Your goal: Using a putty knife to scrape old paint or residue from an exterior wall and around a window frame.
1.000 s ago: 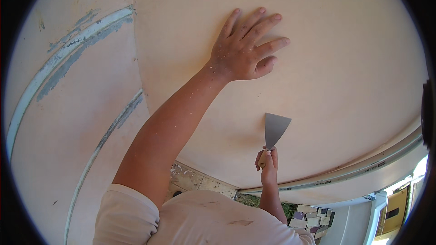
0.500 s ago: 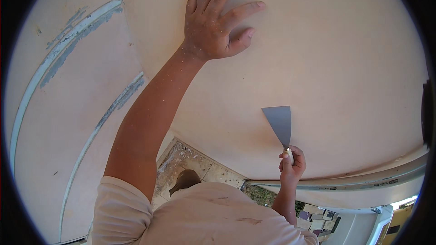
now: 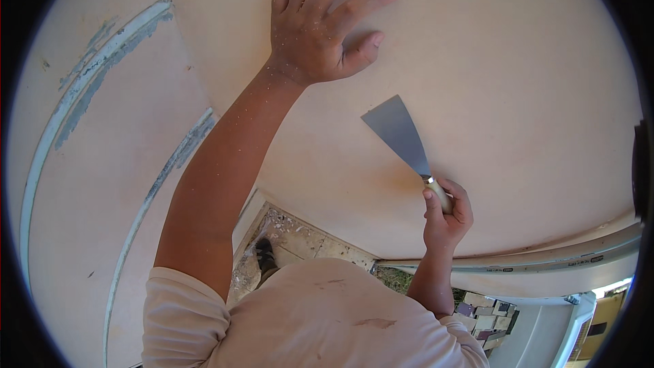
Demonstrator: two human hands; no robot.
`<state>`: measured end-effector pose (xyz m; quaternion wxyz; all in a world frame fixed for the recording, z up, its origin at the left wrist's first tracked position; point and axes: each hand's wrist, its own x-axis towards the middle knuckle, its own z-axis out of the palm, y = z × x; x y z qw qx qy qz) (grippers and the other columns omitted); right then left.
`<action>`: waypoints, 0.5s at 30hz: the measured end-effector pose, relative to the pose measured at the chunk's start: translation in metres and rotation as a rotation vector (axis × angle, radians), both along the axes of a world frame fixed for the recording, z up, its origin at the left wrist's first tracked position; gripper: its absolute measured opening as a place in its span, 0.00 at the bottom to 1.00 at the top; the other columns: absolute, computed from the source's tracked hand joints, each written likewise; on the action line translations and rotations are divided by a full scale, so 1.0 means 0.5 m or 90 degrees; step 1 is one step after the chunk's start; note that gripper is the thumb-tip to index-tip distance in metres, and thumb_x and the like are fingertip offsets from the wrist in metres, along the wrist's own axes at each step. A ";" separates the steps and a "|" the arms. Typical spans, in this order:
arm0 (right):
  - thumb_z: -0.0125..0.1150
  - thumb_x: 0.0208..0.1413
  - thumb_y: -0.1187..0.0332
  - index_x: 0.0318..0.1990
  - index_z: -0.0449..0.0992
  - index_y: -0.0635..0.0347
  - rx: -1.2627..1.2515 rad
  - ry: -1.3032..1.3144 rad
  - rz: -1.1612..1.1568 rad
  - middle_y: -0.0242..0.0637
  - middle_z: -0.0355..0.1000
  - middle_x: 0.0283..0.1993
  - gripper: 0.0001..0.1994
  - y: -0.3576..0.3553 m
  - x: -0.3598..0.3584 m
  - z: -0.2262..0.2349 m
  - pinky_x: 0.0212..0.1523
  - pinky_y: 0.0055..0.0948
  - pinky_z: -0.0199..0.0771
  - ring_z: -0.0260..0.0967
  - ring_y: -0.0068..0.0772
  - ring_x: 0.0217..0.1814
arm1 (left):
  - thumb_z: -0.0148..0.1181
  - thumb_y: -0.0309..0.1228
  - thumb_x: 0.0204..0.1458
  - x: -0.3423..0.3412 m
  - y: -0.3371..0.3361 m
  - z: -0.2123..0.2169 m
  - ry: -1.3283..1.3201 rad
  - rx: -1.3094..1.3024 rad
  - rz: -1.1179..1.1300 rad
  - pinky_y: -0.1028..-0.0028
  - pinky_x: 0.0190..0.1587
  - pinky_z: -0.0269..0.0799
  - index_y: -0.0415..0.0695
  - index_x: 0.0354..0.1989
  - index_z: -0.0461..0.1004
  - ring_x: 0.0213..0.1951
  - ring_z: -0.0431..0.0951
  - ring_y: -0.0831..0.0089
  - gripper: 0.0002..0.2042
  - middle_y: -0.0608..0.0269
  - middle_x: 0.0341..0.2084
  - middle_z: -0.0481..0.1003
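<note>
The left hand (image 3: 320,27) lies flat against the pale wall (image 3: 518,82), fingers spread and holding nothing. The right hand (image 3: 446,215) is closed around the handle of a putty knife (image 3: 402,140). Its blade angles up-left, close to the wall below the left hand.

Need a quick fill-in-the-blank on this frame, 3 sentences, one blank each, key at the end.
1. The left hand lies with its palm flat on the pale peach ______ surface.
2. The right hand is closed around the handle of a grey metal ______ with a wide flat blade.
3. The blade's wide end points up toward the ______ hand.

Missing words: wall; putty knife; left
</note>
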<state>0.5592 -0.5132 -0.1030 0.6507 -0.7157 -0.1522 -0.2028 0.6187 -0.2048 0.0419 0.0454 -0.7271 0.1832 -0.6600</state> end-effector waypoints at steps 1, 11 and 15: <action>0.72 0.47 0.79 0.42 0.77 0.64 -0.042 -0.059 0.008 0.36 0.75 0.41 0.14 0.029 0.002 0.013 0.40 0.21 0.72 0.71 0.23 0.39 | 0.54 0.46 0.53 -0.001 0.003 0.000 0.002 -0.006 -0.004 0.45 0.65 0.48 0.56 0.53 0.74 0.65 0.61 0.47 0.20 0.47 0.62 0.64; 0.71 0.47 0.79 0.41 0.76 0.66 -0.012 -0.108 -0.094 0.40 0.74 0.40 0.13 0.018 -0.026 0.012 0.37 0.20 0.71 0.70 0.25 0.38 | 0.55 0.46 0.53 -0.009 0.003 0.004 0.057 -0.055 -0.104 0.42 0.64 0.49 0.63 0.57 0.72 0.66 0.60 0.51 0.22 0.54 0.64 0.64; 0.71 0.47 0.78 0.40 0.76 0.65 -0.070 -0.157 -0.159 0.40 0.74 0.39 0.13 0.024 -0.040 0.013 0.41 0.24 0.72 0.70 0.28 0.40 | 0.55 0.43 0.52 0.011 0.017 -0.007 -0.078 0.073 0.173 0.40 0.64 0.50 0.63 0.58 0.71 0.66 0.60 0.51 0.22 0.54 0.64 0.64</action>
